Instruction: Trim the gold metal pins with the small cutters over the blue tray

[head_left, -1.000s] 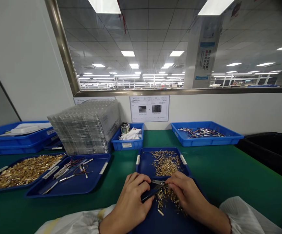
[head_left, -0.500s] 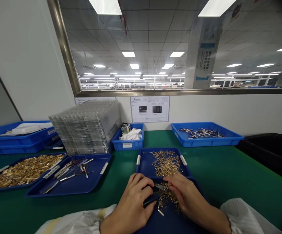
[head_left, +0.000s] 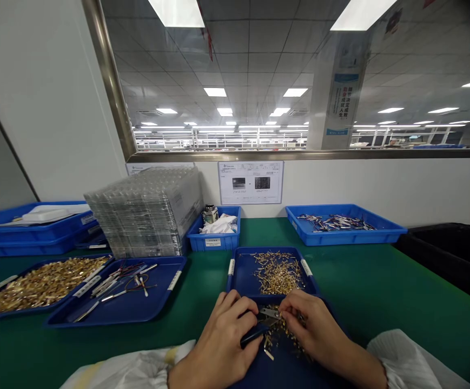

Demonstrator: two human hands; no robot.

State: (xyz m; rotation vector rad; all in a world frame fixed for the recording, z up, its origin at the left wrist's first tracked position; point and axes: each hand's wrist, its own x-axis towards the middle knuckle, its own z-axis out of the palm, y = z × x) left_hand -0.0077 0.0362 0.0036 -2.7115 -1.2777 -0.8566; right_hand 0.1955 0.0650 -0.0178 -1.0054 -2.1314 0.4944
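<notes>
My left hand [head_left: 226,337] is wrapped round a pair of cutting pliers [head_left: 252,334] with dark handles and short metal jaws pointing right. My right hand [head_left: 318,329] has its thumb and fingers pinched together at the tips of those jaws. Whatever lies in that pinch is too small and covered to make out. Beneath both hands is a dark blue tray [head_left: 275,373] with small gold-coloured metal pieces [head_left: 267,341] scattered in it. Just beyond it, another dark blue tray [head_left: 242,266] holds a heap of thin gold pins [head_left: 277,273].
To the left lie a tray of gold parts [head_left: 44,283] and a tray of wired pieces [head_left: 149,302]. Behind them rises a stack of clear plastic trays [head_left: 145,216]. A small blue bin [head_left: 213,242] and a wide blue tray [head_left: 348,237] stand at the back. A black bin [head_left: 445,256] is right.
My right hand's fingers have drawn slightly back and down at the plier jaws, curling closer together. My left hand keeps the pliers in nearly the same place.
</notes>
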